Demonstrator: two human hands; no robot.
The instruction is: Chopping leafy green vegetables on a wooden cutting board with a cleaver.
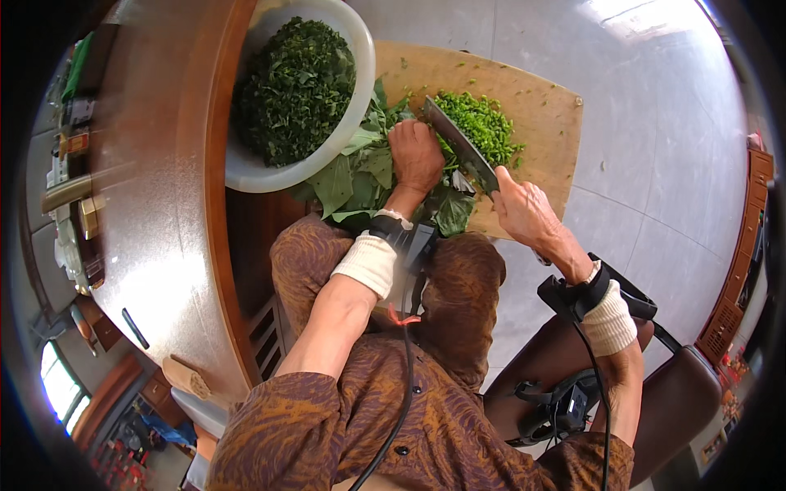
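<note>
A wooden cutting board [540, 116] lies before my knees. My left hand [416, 153] presses down a bunch of leafy greens [362, 175], its fingers curled around the stems. In my right hand [525, 208] is the handle of a cleaver [462, 142], whose dark blade stands just right of my left knuckles. Beyond the blade lies a heap of finely chopped green stems [482, 126]. Some broad leaves [453, 212] hang over the board's near edge. The cleaver's handle is mostly hidden by my fingers.
A pale plastic basin [362, 80] full of chopped dark leaves [301, 92] stands left of the board. Along the left runs a wooden table [166, 184]. A brown padded chair [669, 405] with black straps and a device is at right. Cables [408, 380] run from both wrist bands.
</note>
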